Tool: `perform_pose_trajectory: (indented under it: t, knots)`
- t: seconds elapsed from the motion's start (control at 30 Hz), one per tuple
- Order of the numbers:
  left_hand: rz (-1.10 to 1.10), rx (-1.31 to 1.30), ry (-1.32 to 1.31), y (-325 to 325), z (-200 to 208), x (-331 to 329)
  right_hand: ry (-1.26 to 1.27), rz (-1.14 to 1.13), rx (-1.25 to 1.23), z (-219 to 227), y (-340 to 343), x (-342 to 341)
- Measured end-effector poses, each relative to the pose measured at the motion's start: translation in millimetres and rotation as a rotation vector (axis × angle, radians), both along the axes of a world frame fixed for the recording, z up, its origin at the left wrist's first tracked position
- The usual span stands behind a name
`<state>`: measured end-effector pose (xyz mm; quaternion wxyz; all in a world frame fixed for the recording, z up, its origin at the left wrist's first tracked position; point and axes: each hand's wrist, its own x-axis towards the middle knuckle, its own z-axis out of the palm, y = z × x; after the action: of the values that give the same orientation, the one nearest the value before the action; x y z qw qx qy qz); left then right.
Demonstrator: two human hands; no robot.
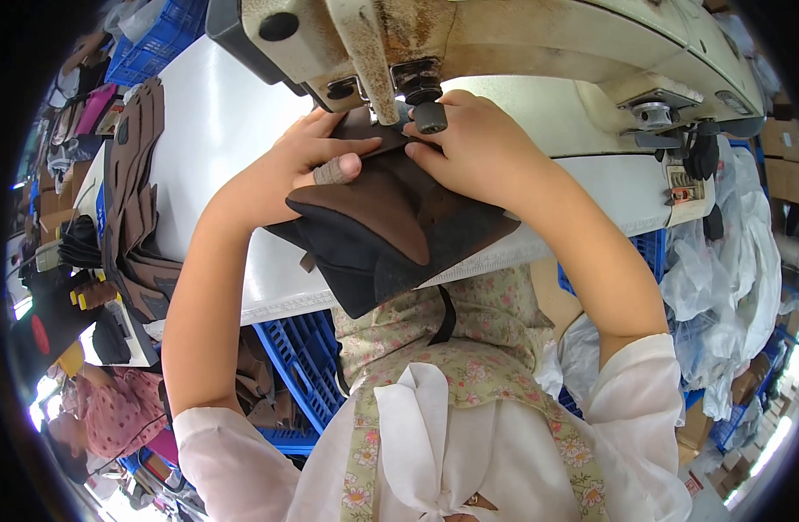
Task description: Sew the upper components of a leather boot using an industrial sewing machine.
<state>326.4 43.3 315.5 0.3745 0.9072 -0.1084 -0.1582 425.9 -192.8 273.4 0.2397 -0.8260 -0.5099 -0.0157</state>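
A brown and black fabric piece (pixel 364 213), folded and layered, lies under the sewing machine's head (pixel 417 52) and hangs over the table's front edge. My left hand (pixel 321 157) grips its far left part, one finger stretched toward the needle area and one digit wrapped in greyish tape. From the other side my right hand (pixel 473 143) holds the piece, thumb on top and fingertips close to the dark round knob (pixel 430 117). The machine's parts and my fingers hide the needle and the stitching spot.
On the white table (pixel 230 122), a stack of brown cut pieces (pixel 134 191) lies at the left. A blue crate (pixel 299 365) stands below the table edge. Clear plastic bags (pixel 721 270) hang at the right. Another person in a pink dotted top (pixel 121 404) is at lower left.
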Motion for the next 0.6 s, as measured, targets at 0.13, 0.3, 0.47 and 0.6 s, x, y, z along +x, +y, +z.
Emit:
perform_pose_trajectory:
  t: [0.13,0.3,0.47,0.6]
  knots:
    - [-0.148,0.185,-0.190,-1.2,-1.1,-3.2,-0.059,0.052,-0.025,2.2,2.6,-1.3]
    - [0.016,0.406,-0.266,-16.7,-12.3,-13.2,-0.068,0.046,0.028,-3.4,0.1,1.3]
    - [0.060,0.403,-0.295,-14.4,-16.0,-15.1,-0.036,-0.006,0.075,-3.6,2.5,-6.0]
    - [0.053,0.503,-0.290,-12.3,-19.7,-14.5,-0.036,-0.037,0.063,3.1,3.7,-10.7]
